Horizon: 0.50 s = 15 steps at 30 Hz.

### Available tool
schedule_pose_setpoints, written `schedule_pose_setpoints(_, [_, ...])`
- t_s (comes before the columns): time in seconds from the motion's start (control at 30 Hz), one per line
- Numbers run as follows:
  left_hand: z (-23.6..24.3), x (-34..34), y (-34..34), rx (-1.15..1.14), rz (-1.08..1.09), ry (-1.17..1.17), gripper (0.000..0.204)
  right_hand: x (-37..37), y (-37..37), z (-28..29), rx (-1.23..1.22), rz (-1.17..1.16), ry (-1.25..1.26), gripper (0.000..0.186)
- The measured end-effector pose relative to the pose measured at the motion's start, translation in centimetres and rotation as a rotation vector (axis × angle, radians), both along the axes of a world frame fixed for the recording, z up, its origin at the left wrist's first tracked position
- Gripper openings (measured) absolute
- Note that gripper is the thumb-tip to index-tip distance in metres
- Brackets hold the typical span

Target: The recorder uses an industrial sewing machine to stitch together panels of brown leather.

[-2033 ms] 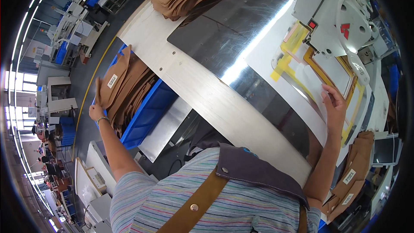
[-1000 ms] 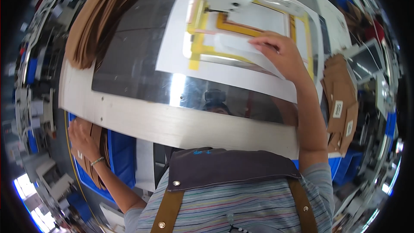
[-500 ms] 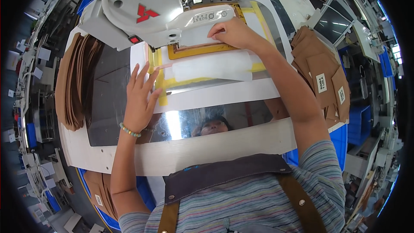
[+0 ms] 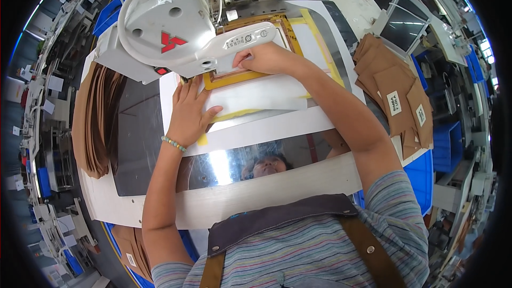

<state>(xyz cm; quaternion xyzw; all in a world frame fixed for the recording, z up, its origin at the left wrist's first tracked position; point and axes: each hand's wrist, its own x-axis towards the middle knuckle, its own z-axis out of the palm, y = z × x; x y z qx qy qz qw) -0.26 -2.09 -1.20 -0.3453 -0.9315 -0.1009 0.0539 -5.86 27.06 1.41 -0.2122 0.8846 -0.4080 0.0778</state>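
Note:
A white sewing machine head (image 4: pixel 186 29) with a red mark hangs over the work. Beneath it lies a yellow frame (image 4: pixel 240 79) around a white inner area. Nearer to me, a translucent white strip (image 4: pixel 261 98) and yellow tape lie on a larger white sheet (image 4: pixel 320 121). My left hand (image 4: pixel 188 112) rests flat at the left of the frame, fingers stretched out, fingertips by the machine's lower end. My right hand (image 4: pixel 264 60) is over the frame, below the machine's white arm, its fingers curled into a pinch; whatever they hold, if anything, is hidden.
A mirror-like metal plate (image 4: pixel 240 168) fronts the sheet. Brown folded pieces (image 4: pixel 92 128) stand stacked at left. Brown pouches with white labels (image 4: pixel 392 82) lie at right, near a tilted screen (image 4: pixel 397 24). A blue bin (image 4: pixel 421 181) sits below the table's right edge.
My left hand has gone from raised, spread fingers to lying farther in beside the frame, fingers closer together. My right hand has shifted left along the frame. The whole view has tilted slightly.

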Motion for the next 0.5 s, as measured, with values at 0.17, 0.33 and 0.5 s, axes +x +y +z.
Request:
schedule_pose_setpoints(0.17, [-0.2, 0.1, 0.1, 0.019, 0.020, 0.034, 0.067, -1.6, 3.9, 1.5, 0.021, -0.057, 0.008, 0.019])
schedule_pose_setpoints(0.33, [-0.3, 0.2, 0.5, 0.013, 0.033, 0.068, 0.063, -2.1, 8.3, 3.4, 0.237, -0.028, 0.055, 0.011])
schedule_pose_setpoints(0.5, [-0.1, 0.3, 0.8, 0.027, 0.057, 0.090, 0.059, -0.4, 8.5, 3.7, 0.418, 0.021, -0.061, 0.007])
